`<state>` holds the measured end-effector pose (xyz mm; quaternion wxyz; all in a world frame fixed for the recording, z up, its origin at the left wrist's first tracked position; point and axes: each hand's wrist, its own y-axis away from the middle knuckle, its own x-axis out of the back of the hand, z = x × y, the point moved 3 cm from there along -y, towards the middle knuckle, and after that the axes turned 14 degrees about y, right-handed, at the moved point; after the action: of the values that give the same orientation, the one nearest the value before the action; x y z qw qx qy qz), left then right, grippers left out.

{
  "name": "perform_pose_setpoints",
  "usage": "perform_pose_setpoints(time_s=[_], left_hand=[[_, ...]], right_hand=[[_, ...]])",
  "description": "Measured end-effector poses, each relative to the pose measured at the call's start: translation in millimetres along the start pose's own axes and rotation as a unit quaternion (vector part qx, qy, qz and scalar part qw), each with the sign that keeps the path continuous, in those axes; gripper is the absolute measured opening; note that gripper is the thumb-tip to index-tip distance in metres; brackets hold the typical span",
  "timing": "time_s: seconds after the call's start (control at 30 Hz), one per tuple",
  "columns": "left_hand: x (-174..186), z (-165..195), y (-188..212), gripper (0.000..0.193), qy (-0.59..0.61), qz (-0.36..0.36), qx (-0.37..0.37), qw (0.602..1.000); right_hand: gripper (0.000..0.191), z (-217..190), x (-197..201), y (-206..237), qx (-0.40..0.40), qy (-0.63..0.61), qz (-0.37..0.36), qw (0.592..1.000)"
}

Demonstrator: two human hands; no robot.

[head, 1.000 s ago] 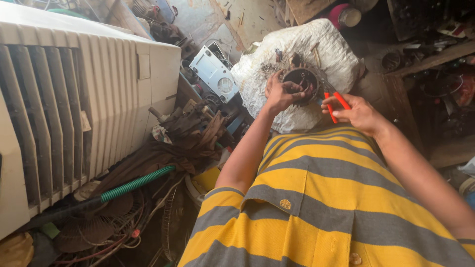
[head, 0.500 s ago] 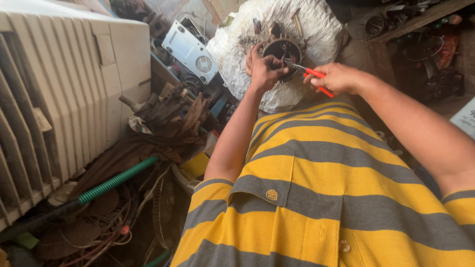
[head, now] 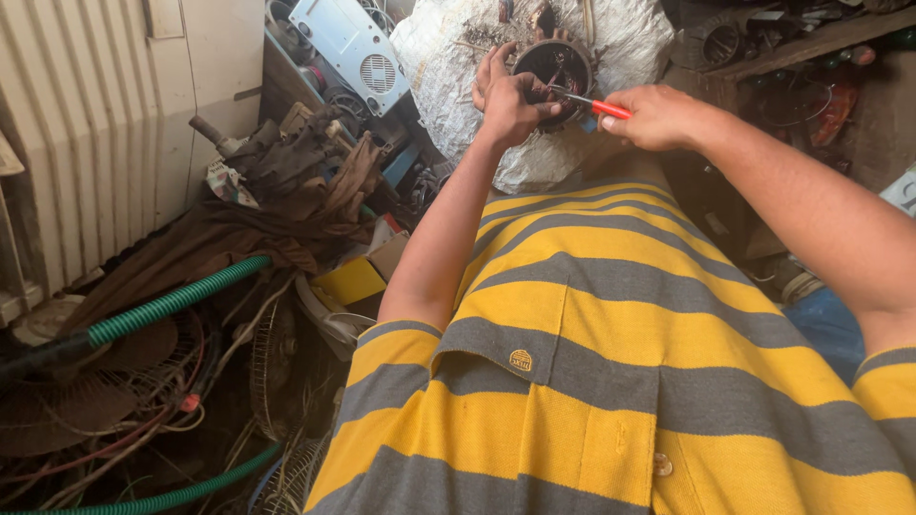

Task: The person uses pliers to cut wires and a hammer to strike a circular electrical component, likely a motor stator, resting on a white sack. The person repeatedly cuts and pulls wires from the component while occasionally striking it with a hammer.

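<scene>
A round dark motor stator [head: 558, 65] with copper windings rests on a white woven sack [head: 625, 48] at the top. My left hand [head: 508, 93] grips the stator's left rim and steadies it. My right hand [head: 658, 116] holds a red-handled cutter [head: 593, 103], and its metal tip reaches into the stator's opening. My yellow and grey striped shirt [head: 611, 362] fills the lower right.
A large white ribbed cooler cabinet [head: 114, 124] stands at left. A grey metal box with a vent [head: 355, 48] lies behind. Brown rags [head: 286, 181], green ribbed hoses [head: 172, 303], fan grilles and loose wires clutter the floor. A wooden shelf [head: 811, 43] holds junk at right.
The view has tilted down and closer. My right hand has moved left and brought the cutter tip into the stator. My left hand has stayed on the stator's rim.
</scene>
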<state>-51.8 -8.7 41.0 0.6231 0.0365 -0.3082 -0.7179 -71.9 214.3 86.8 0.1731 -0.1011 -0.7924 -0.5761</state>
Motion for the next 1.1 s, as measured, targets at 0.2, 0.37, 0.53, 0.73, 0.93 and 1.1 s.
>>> perform_pose_setpoints(time_s=[0.2, 0.37, 0.53, 0.73, 0.93, 1.1], left_hand=[[2, 3, 0, 0.032, 0.006, 0.002, 0.023, 1.000], [2, 1, 1, 0.030, 0.021, 0.009, 0.017, 1.000], [3, 0, 3, 0.031, 0.026, 0.012, -0.008, 1.000], [2, -4, 4, 0.033, 0.005, 0.008, 0.003, 1.000], [2, -5, 4, 0.033, 0.000, 0.018, -0.037, 0.999], [1, -6, 4, 0.035, 0.033, 0.019, 0.003, 0.999]], right_hand=[[0.029, 2, -3, -3, 0.045, -0.142, -0.037, 0.988], [0.030, 3, -13, -6, 0.069, -0.215, -0.066, 0.972], [0.031, 4, -7, -6, 0.075, -0.208, -0.064, 0.973], [0.030, 1, 0, -7, 0.085, -0.195, -0.061, 0.975], [0.031, 2, -2, -3, 0.070, -0.135, -0.056, 0.987], [0.026, -1, 0, -6, 0.128, -0.277, -0.085, 0.949]])
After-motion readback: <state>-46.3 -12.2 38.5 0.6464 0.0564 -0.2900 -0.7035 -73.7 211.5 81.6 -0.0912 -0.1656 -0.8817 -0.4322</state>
